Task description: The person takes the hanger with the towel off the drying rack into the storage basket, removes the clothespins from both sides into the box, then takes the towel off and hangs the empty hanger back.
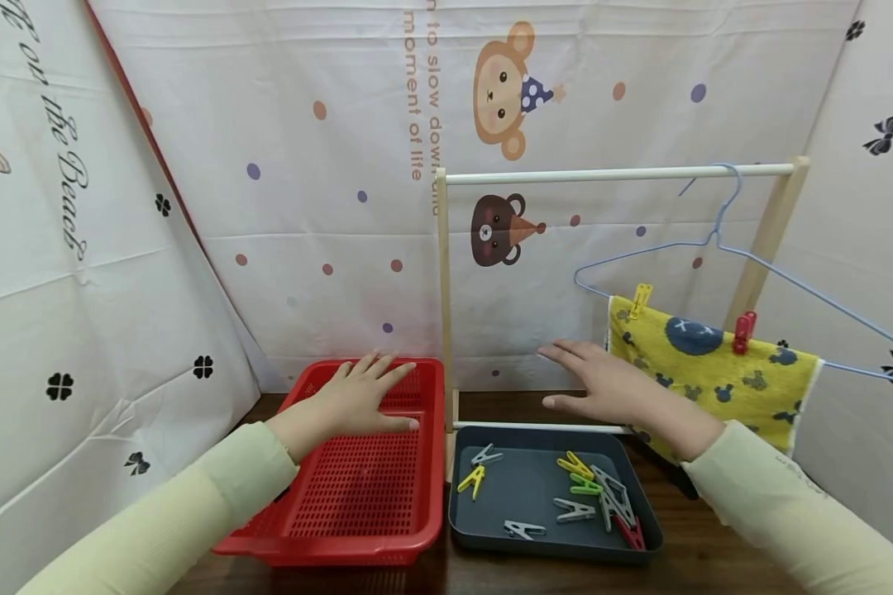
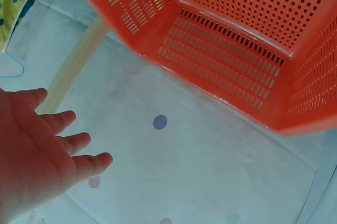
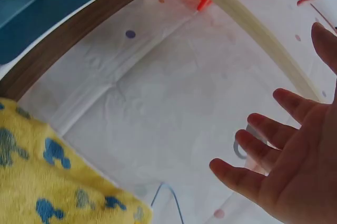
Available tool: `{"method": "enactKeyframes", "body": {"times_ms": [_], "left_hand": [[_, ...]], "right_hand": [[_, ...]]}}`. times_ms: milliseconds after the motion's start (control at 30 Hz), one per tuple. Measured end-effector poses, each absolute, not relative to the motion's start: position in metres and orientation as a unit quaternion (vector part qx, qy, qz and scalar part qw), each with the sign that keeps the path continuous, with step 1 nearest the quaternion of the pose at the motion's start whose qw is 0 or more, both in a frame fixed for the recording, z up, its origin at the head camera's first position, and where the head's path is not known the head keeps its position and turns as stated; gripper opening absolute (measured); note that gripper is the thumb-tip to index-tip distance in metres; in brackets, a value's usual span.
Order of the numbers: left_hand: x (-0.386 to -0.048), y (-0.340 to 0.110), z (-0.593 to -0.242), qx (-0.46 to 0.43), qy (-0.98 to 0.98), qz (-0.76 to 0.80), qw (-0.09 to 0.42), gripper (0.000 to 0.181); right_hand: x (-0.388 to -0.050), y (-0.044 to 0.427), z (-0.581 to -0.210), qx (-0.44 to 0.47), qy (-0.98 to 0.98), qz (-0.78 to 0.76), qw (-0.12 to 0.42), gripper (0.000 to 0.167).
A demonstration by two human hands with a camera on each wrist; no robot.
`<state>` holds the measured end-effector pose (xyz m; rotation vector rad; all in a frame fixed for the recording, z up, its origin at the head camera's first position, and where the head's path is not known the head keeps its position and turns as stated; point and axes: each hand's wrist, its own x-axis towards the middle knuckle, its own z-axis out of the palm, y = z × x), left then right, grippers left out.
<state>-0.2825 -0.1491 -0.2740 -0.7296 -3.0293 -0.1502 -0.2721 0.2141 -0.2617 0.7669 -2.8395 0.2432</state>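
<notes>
My left hand (image 1: 353, 397) hovers above the red plastic basket (image 1: 357, 487), fingers spread and nothing in them. In the head view my right hand (image 1: 603, 384) is held out level with the left one, its fingers extended, just left of a yellow patterned towel (image 1: 695, 380). The towel hangs over a blue wire hanger (image 1: 804, 285), fixed by a yellow clothespin (image 1: 641, 301) and a red clothespin (image 1: 744, 332). Both palms also appear in the wrist views, the left palm (image 2: 37, 145) and the right palm (image 3: 295, 161), holding nothing.
A dark grey tray (image 1: 513, 496) holds several clothespins in grey, yellow, green and red. Behind it stands a wooden rack with a white rod (image 1: 565, 176), which carries the hanger. A printed white cloth (image 1: 305, 190) forms the backdrop around the brown table (image 1: 685, 537).
</notes>
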Motion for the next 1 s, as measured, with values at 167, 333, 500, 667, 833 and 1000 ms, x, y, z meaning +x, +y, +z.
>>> {"method": "enactKeyframes", "body": {"times_ms": [167, 333, 500, 667, 833, 1000], "left_hand": [[-0.282, -0.147, -0.269, -0.238, -0.970, -0.041, 0.022, 0.086], [-0.281, -0.142, -0.265, -0.241, -0.969, -0.053, 0.029, 0.082], [-0.280, -0.138, -0.261, -0.243, -0.967, -0.060, 0.038, 0.077], [-0.281, -0.135, -0.259, -0.244, -0.967, -0.064, 0.044, 0.073], [-0.281, -0.131, -0.258, -0.250, -0.964, -0.071, 0.053, 0.070], [-0.282, -0.124, -0.259, -0.256, -0.962, -0.073, 0.053, 0.066]], "right_hand": [[-0.269, 0.225, -0.249, 0.237, -0.961, 0.083, 0.114, 0.071], [-0.267, 0.243, -0.235, 0.213, -0.966, 0.067, 0.133, 0.069], [-0.263, 0.263, -0.220, 0.187, -0.970, 0.054, 0.148, 0.067], [-0.258, 0.281, -0.206, 0.156, -0.973, 0.039, 0.164, 0.063], [-0.257, 0.300, -0.193, 0.148, -0.965, 0.045, 0.211, 0.055], [-0.259, 0.323, -0.185, 0.126, -0.956, 0.055, 0.258, 0.052]]}}
